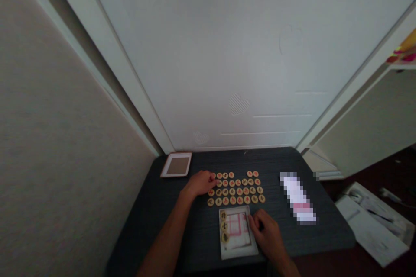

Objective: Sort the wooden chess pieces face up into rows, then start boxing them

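Observation:
Round wooden Chinese chess pieces (232, 191) with red and black characters lie in several rows on the dark table. My left hand (202, 182) is at the left end of the upper rows, its fingers curled and closed on a piece there, which they partly cover. Nearer to me is a shallow white box (239, 249), with three black-lettered pieces (224, 226) in a column along its left inner side. A sheet with pink-red lines shows on its bottom. My right hand (266, 231) is closed at the box's right rim, thumb against the edge.
A white, brown-centred lid or tray (177, 165) lies at the table's back left corner. On the right is a pixelated bright object (297, 197). A white wall panel stands behind the dark table (146, 220); an open white box (373, 225) is at lower right.

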The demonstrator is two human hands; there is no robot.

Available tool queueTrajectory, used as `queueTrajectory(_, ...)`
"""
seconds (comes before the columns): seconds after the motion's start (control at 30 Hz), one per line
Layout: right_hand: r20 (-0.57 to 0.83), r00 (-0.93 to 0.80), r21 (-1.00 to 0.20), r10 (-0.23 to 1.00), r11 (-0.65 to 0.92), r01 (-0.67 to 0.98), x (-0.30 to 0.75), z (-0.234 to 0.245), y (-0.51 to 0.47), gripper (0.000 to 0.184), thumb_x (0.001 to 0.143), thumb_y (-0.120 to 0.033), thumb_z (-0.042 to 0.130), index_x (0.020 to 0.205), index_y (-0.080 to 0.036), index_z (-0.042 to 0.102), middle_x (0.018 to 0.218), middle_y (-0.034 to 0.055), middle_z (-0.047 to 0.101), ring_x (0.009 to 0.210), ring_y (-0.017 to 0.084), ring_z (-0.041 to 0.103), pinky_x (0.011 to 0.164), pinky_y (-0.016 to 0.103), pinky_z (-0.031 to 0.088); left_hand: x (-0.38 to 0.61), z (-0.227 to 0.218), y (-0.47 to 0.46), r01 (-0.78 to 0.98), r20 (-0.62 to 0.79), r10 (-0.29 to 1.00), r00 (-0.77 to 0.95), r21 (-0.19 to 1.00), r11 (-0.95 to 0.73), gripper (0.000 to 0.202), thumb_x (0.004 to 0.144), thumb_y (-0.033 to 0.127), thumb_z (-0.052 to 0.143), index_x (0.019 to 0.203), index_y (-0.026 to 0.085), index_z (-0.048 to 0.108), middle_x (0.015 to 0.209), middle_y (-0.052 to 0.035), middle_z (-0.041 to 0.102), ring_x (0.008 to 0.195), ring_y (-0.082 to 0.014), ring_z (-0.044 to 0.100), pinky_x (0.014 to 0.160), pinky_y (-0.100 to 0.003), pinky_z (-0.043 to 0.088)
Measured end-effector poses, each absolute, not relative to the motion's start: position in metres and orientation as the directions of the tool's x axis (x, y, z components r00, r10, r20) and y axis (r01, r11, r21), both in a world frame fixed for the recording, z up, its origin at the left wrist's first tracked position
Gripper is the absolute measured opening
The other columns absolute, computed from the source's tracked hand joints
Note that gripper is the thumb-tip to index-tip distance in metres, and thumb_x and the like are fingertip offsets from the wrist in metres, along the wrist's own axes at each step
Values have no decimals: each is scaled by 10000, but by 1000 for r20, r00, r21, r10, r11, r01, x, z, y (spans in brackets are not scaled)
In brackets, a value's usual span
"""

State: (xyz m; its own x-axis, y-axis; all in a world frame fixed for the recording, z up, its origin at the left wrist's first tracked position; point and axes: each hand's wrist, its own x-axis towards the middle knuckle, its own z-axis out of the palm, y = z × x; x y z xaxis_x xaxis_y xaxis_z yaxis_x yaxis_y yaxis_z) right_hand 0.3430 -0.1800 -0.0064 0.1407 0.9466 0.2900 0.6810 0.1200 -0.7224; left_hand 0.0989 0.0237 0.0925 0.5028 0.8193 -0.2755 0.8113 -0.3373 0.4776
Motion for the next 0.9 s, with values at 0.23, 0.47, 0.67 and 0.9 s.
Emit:
queueTrajectory(0.23,281,152,-725,948,106,681,341,-5,-180,416,976,-437,508,620,-227,461,604,-16,524,563,125,507,541,230,388,105,86,23,911,-249,898,363,299,-285,351,842,546,606,696,247,721,811,-94,757,856,-258,714,722,-296,472)
queueTrajectory(0.47,274,163,-742,948,101,662,340,-1,-180,413,973,-446,520,624,-227,484,598,-15,533,551,123,502,527,236,379,98,83,23,912,-272,905,327,344,-226,355,818,576,626,701,260,739,784,-77,764,841,-248,717,701,-285,461)
queueTrajectory(0.67,291,166,-740,942,112,663,341,-6,-179,431,977,-458,509,613,-229,475,583,-16,530,543,124,501,518,231,377,71,81,27,926,-326,907,268,348,-148,418,791,648,630,733,253,753,844,-73,774,809,-240,710,638,-270,423)
queueTrajectory(0.9,263,144,-734,954,101,671,343,-9,-179,423,980,-454,509,625,-226,474,605,-12,535,563,127,511,532,229,387,51,80,27,922,-299,926,231,372,-109,409,869,605,559,847,240,742,899,-62,768,821,-213,696,622,-251,387)
